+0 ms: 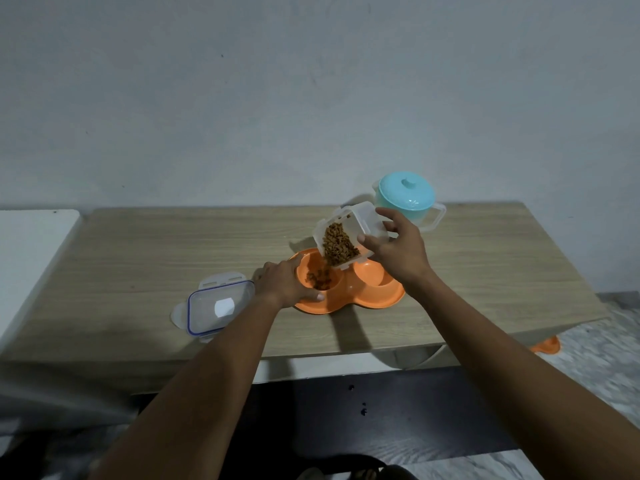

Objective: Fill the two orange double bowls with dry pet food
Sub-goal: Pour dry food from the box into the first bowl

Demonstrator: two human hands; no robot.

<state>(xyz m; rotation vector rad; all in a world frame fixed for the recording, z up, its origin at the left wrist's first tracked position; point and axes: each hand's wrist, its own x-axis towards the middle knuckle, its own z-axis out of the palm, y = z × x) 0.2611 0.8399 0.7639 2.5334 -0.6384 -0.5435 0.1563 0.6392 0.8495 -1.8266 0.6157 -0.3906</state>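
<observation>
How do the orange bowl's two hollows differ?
Left hollow holds brown kibble; right hollow shows none. The right hand tips a clear plastic container over the left hollow, not the right. The left hand grips the orange plastic bowl beside the left one. Both are round.

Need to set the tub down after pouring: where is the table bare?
The table's right end, past the bowl and jug, is bare; so is the far left, behind the lid. The middle is crowded: left hand holding the bowl, right hand tilting the tub over it.
</observation>
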